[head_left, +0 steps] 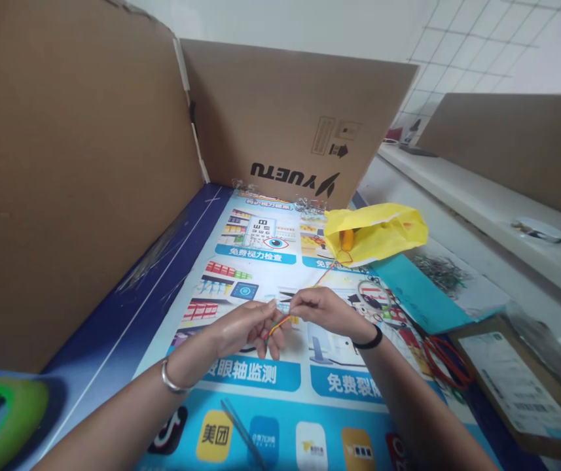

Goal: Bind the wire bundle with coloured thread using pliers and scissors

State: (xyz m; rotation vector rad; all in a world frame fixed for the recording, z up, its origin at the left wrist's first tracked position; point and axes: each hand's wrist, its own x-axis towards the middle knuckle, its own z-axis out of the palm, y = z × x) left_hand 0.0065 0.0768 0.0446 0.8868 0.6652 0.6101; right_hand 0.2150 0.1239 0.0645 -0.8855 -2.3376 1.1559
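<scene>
Two bare hands meet over the middle of a printed sheet [280,373], with a short multicoloured cord [276,325] of red, yellow and green running between them. The right hand [322,307] is closed in a pinch, thumb against forefinger, on the cord's upper part; the left hand [255,324] lies close beside it, palm turned up and fingers loosely parted, the lower part resting across them (whether these fingers grip or merely support it cannot be told). Good handling here would call for a firm but light pinch near the working point, even tension, and strands laid flat without crossing by accident. Beyond the right hand a thin reddish thread [326,271] leads toward a yellow bag [398,226], at whose mouth an orange object [346,240], perhaps a spool, shows; slack in this line is best left free, lest it snag or drag the bag. Nearer the wearer lies a slim metal tool [243,434], possibly tweezers, with a green ring-shaped roll [35,405] at lower left. Red loops [447,362] and a labelled parcel [520,386] sit at right; cardboard panels [280,111] stand behind and to the left.
</scene>
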